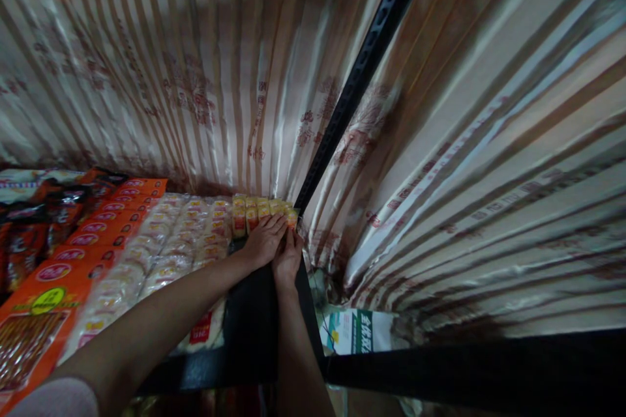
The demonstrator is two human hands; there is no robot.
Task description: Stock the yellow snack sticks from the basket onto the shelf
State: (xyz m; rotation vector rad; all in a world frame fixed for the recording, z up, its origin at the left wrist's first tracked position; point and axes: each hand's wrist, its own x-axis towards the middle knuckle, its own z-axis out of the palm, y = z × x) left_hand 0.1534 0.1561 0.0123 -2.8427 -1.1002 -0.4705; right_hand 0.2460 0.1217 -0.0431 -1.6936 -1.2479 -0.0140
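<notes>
Over at the back corner of the black shelf (250, 332), the left hand (267, 239) and right hand (287, 260) meet at small yellow packets (251, 215) just beside the slotted post (362, 62); I can't tell whether either grips one. Bare shelf opens before them, its right edge near. Pleated curtains (215, 58) hang behind.

The post (360, 78) rose at the far right corner of the shelf (252, 319), with the curtain (235, 78) behind it. Just left of the post's foot, sachets (238, 215) stood in a row on the shelf; at them were the right hand (287, 260), nearer the post, and the left hand (265, 242). Farther left of the post came wrapped packs (178, 238), then snack packets (73, 254), then bags (24, 254). A package (359, 332) lay right of the post's foot.
</notes>
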